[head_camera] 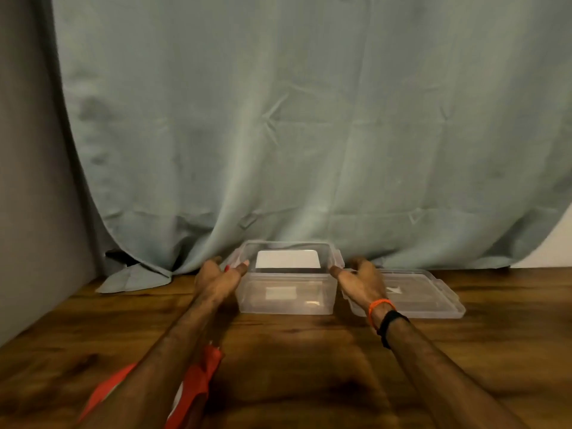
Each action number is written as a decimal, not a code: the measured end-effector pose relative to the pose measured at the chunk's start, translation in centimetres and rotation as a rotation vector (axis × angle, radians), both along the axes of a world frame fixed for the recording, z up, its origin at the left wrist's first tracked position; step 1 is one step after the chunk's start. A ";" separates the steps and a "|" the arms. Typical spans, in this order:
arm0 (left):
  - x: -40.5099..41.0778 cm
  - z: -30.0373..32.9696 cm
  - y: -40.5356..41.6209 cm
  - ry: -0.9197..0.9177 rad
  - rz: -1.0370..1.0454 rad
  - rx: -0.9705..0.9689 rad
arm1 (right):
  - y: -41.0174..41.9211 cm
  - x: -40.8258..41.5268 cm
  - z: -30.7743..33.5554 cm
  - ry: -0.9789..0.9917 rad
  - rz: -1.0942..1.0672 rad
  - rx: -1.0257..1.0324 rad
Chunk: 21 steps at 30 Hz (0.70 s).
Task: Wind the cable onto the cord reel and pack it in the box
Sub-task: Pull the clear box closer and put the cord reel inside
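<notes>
My left hand [218,278] and right hand [359,278] flank the clear plastic box [286,300], fingers spread, gripping nothing. A white object lies inside; I cannot identify reel or cable. Probably packing; next, its lid [424,300], just right.

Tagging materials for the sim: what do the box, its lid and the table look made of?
Box: clear, slightly frosted plastic, since the white item inside shows through its wall.
Lid: the same translucent plastic, lying flat to the right of the box.
Table: dark brown wood grain with a soft sheen; solid wood or laminate, cannot tell.
</notes>
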<state>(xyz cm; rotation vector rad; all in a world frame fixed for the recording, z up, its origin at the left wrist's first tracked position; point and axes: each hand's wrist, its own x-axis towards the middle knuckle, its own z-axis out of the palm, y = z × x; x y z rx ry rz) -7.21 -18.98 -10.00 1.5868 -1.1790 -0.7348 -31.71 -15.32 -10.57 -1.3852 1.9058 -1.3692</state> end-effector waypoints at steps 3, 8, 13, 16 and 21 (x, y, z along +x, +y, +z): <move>-0.5 -0.4 -3.0 0.024 0.008 0.040 | -2.6 -0.4 -0.5 -0.043 0.047 0.046; -0.8 -1.7 -6.6 0.162 -0.062 0.078 | -6.0 -0.5 -1.6 -0.183 0.129 0.041; -0.6 -2.7 -7.8 0.421 -0.152 0.059 | -7.8 -0.4 -2.5 -0.443 0.193 0.014; -0.7 -2.4 -6.5 0.443 -0.141 0.047 | -7.3 -0.1 -2.5 -0.498 0.195 -0.019; -0.8 -1.1 -1.6 0.390 -0.123 0.053 | -3.1 0.2 -1.0 -0.524 0.202 -0.033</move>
